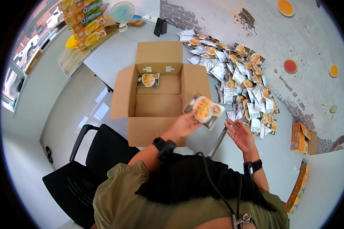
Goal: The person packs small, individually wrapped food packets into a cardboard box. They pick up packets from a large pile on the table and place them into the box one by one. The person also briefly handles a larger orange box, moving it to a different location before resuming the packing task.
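My left hand [186, 124] grips the lower left edge of a printed food sachet [204, 111], held over the right flap of an open cardboard box [157, 106]. The sachet's front faces up. My right hand [240, 134] is to the right of it, palm up with fingers apart and nothing in it, near the lower end of a heap of similar sachets [240, 74]. Inside the box, one sachet [148, 80] lies flat in the far left corner. All of the box's visible flaps are folded outward.
Orange cartons [91, 32] are stacked at the far left, near a small fan [122, 13] and a black device [160, 27]. An opened orange carton [299, 138] stands at the right. A black chair [103, 151] is at the lower left, beside the table.
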`<state>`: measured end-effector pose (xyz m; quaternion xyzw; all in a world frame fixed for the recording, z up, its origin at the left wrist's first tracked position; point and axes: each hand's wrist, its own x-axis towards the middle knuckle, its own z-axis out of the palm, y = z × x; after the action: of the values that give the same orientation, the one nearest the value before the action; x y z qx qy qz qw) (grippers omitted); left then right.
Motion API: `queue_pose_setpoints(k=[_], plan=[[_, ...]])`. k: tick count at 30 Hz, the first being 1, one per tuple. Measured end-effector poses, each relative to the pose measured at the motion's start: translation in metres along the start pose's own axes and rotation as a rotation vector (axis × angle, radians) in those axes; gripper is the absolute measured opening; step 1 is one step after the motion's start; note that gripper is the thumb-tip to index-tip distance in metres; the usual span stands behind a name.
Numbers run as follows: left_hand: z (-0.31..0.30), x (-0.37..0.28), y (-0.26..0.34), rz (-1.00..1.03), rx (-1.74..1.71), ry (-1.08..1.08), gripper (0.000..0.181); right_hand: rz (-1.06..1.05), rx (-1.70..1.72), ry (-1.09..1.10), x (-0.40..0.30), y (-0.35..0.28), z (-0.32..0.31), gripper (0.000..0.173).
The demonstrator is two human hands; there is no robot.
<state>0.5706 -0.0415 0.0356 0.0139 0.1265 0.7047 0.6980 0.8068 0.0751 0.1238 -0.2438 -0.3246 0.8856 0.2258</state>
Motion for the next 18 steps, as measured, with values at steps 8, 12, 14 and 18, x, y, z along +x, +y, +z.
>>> queue_pose_setpoints(k=[8, 12, 14, 18], plan=[[-0.065, 0.036, 0.115, 0.375, -0.067, 0.393, 0.028, -0.037, 0.125, 0.201, -0.031, 0.000, -0.018, 0.023], [-0.110, 0.074, 0.145, 0.374, -0.115, 0.586, 0.026, -0.066, 0.160, 0.309, -0.046, 0.001, -0.029, 0.023], [-0.123, 0.092, 0.153, 0.381, -0.122, 0.642, 0.027, -0.094, 0.180, 0.363, -0.053, 0.001, -0.032, 0.023], [-0.145, 0.129, 0.157, 0.387, -0.156, 0.685, 0.029, -0.144, 0.197, 0.454, -0.072, 0.004, -0.036, 0.023]])
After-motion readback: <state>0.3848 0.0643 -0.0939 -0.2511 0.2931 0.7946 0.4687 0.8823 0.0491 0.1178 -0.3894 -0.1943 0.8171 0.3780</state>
